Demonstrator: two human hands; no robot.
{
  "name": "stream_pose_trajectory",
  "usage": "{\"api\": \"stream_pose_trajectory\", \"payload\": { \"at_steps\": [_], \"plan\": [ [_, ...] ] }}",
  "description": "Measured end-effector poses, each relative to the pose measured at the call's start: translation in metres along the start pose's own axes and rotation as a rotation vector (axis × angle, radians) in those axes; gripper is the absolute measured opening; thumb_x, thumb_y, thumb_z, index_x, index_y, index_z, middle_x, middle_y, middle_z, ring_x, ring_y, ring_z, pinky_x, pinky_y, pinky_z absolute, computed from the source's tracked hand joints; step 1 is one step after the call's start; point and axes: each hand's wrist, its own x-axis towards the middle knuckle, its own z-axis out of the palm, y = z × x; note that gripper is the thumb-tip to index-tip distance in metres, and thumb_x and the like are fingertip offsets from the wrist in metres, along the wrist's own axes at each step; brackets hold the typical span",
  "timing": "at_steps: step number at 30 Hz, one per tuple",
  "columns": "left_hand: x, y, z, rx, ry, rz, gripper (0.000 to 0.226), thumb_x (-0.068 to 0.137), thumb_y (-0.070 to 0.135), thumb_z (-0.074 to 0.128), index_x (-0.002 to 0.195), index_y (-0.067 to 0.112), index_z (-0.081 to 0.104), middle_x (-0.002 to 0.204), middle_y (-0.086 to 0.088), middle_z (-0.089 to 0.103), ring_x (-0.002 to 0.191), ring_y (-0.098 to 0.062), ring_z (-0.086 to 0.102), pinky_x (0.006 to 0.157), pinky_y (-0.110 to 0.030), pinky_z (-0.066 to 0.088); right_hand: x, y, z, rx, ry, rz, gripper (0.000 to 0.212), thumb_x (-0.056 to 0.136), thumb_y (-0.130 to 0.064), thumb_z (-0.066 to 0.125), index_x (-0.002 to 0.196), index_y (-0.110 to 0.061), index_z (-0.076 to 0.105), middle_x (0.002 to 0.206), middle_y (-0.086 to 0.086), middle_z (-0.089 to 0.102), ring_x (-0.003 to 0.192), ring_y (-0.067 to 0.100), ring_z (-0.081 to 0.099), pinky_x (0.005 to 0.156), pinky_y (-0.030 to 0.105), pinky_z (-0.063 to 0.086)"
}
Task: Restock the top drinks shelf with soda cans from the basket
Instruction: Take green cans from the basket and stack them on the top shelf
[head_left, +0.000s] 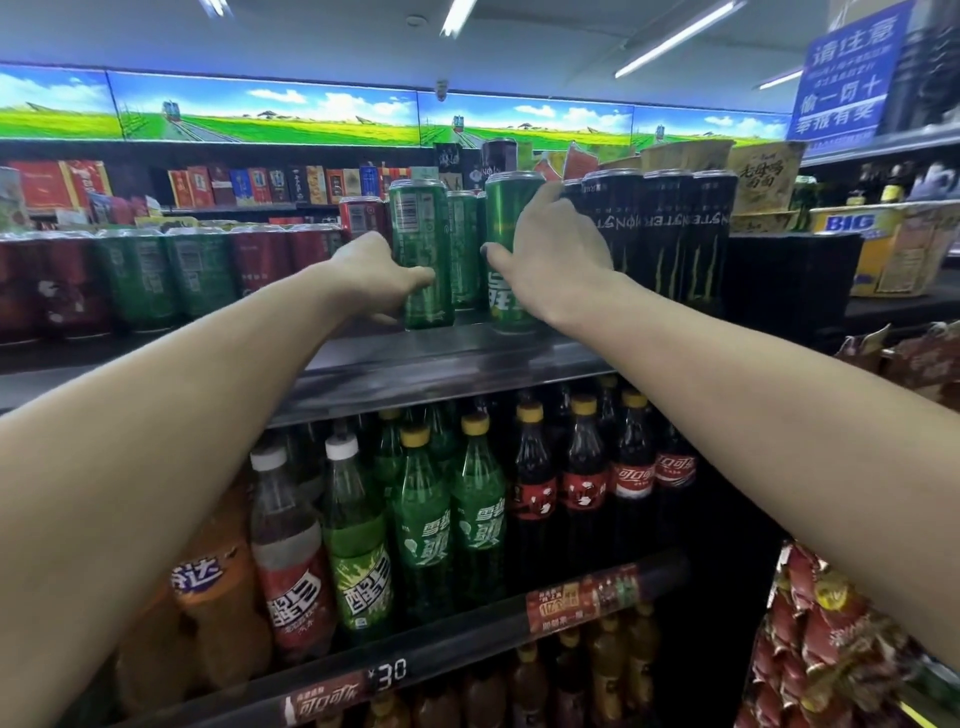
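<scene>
Both arms reach up to the top drinks shelf (447, 358). My left hand (376, 275) grips the lower part of a tall green soda can (420, 228) standing near the shelf's front edge. My right hand (550, 249) wraps around a second green soda can (506, 218) just to the right, also upright on the shelf. Another green can (464, 244) stands between and behind them. The basket is not in view.
Black energy-drink cans (660, 234) stand right of my right hand. Shrink-wrapped red and green can packs (156, 275) fill the shelf's left. Soda bottles (431, 519) line the shelf below. Snack bags (831, 649) hang at lower right.
</scene>
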Motion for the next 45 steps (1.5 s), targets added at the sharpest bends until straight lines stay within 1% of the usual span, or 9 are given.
{"api": "stream_pose_trajectory", "payload": {
  "at_steps": [3,6,8,14,19,26,36,41,45],
  "plan": [
    [0.006,0.009,0.006,0.091,0.015,0.059,0.038,0.100,0.037,0.066,0.093,0.000,0.057,0.076,-0.011,0.060,0.052,-0.014,0.054,0.033,-0.015,0.038,-0.002,-0.003,0.003,0.052,0.004,0.030,0.091,0.100,-0.041,0.059,0.156,0.006,0.005,0.157,0.022,0.032,0.124,0.034,0.057,0.074,0.032,0.039],
    [0.018,0.009,0.018,0.069,0.005,0.048,0.041,0.098,0.040,0.067,0.079,0.006,0.055,0.072,-0.008,0.057,0.065,-0.024,0.064,0.054,-0.026,0.055,-0.002,-0.003,0.004,0.071,0.038,0.053,0.092,0.099,-0.037,0.062,0.157,0.006,0.004,0.158,0.020,0.028,0.124,0.032,0.057,0.074,0.030,0.038],
    [0.025,0.010,0.027,0.049,0.006,0.048,0.042,0.097,0.042,0.068,0.083,0.005,0.057,0.078,-0.011,0.060,0.085,-0.033,0.070,0.079,-0.038,0.060,-0.001,-0.001,0.006,0.058,0.058,0.069,0.093,0.099,-0.034,0.062,0.157,0.006,0.001,0.156,0.019,0.033,0.123,0.030,0.058,0.073,0.029,0.039],
    [0.030,0.016,0.040,0.026,-0.008,0.061,0.035,0.098,0.035,0.067,0.106,0.001,0.064,0.118,-0.023,0.070,0.104,-0.035,0.071,0.093,-0.047,0.059,0.002,0.010,0.018,0.004,0.135,0.057,0.082,0.098,-0.001,0.058,0.159,-0.001,0.003,0.148,0.022,0.035,0.105,0.036,0.063,0.070,0.037,0.044],
    [0.039,0.019,0.045,0.040,-0.036,0.062,0.043,0.100,0.036,0.065,0.119,-0.003,0.063,0.121,-0.021,0.069,0.110,-0.035,0.069,0.099,-0.048,0.056,0.001,0.016,0.023,0.014,0.138,0.024,0.078,0.098,0.000,0.054,0.159,-0.006,0.005,0.141,0.019,0.040,0.096,0.035,0.063,0.067,0.038,0.043],
    [0.055,0.019,0.050,0.132,-0.068,0.064,0.043,0.104,0.034,0.058,0.123,-0.004,0.060,0.120,-0.021,0.067,0.113,-0.038,0.065,0.091,-0.039,0.050,0.002,0.022,0.034,0.078,0.148,0.000,0.082,0.097,-0.004,0.058,0.159,-0.019,0.006,0.134,0.019,0.048,0.075,0.028,0.051,0.063,0.041,0.045],
    [0.056,0.018,0.053,0.189,-0.052,0.067,0.049,0.105,0.038,0.054,0.132,-0.004,0.055,0.127,-0.020,0.064,0.114,-0.036,0.062,0.093,-0.039,0.049,0.006,0.022,0.040,0.134,0.098,0.001,0.087,0.100,-0.007,0.055,0.160,-0.021,-0.006,0.124,0.019,0.057,0.080,0.027,0.052,0.065,0.038,0.039],
    [0.030,0.031,0.040,0.261,0.008,0.025,0.059,0.103,0.040,0.060,0.137,-0.007,0.047,0.111,-0.016,0.060,0.098,-0.032,0.062,0.069,-0.035,0.043,0.002,0.025,0.031,0.239,0.041,-0.010,0.075,0.105,-0.019,0.047,0.161,-0.021,-0.004,0.118,0.015,0.058,0.067,0.016,0.050,0.054,0.031,0.034],
    [-0.019,0.036,0.014,0.165,0.114,0.196,0.034,0.099,0.026,0.063,0.124,0.006,0.050,0.107,-0.012,0.064,0.093,-0.026,0.060,0.070,-0.039,0.051,-0.021,0.021,0.013,0.339,0.112,-0.061,0.056,0.106,-0.023,0.043,0.154,-0.011,0.018,0.111,0.010,0.058,0.080,0.022,0.058,0.064,0.041,0.048]
  ]
}}
